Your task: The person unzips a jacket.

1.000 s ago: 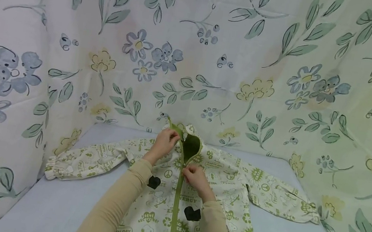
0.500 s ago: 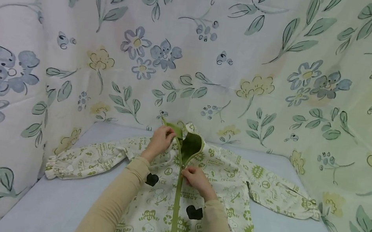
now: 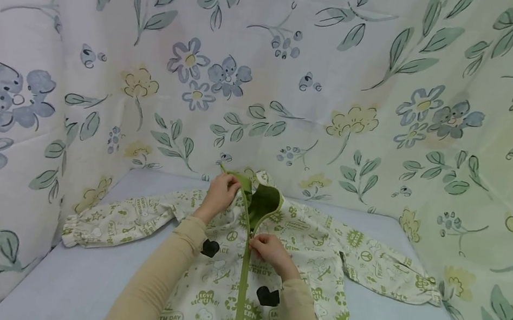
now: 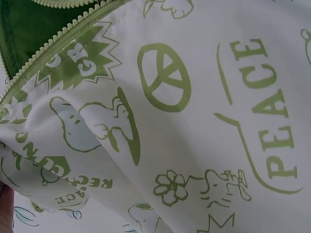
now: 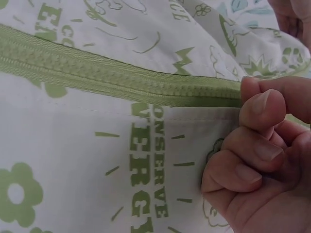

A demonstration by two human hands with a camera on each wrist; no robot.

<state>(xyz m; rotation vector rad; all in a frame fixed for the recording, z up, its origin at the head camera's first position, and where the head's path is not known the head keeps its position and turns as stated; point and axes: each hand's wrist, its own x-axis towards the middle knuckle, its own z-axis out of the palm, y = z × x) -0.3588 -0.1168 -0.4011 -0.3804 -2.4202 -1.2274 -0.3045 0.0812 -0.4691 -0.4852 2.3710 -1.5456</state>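
Note:
A cream jacket (image 3: pixel 216 307) with green print lies spread front up, both sleeves out to the sides. Its green zipper (image 3: pixel 242 289) is closed along the lower front and parted at the neck, where dark green lining (image 3: pixel 264 202) shows. My left hand (image 3: pixel 220 193) pinches the jacket's left front edge just under the collar (image 3: pixel 244 181); only a sliver of that hand (image 4: pixel 6 208) enters the left wrist view. My right hand (image 3: pixel 270 248) pinches at the point where the zipper parts, thumb against index finger (image 5: pixel 265 104). The zipper pull is hidden by those fingertips.
The jacket rests on a pale blue-white surface (image 3: pixel 86 284). Floral cloth (image 3: pixel 267 85) hangs behind it and along both sides. A small black object (image 3: pixel 268 296) sits by the right wrist, another (image 3: pixel 210 248) by the left.
My left hand has shifted slightly left with the collar edge, so the neck gapes wider. My right hand has moved slightly down the zipper.

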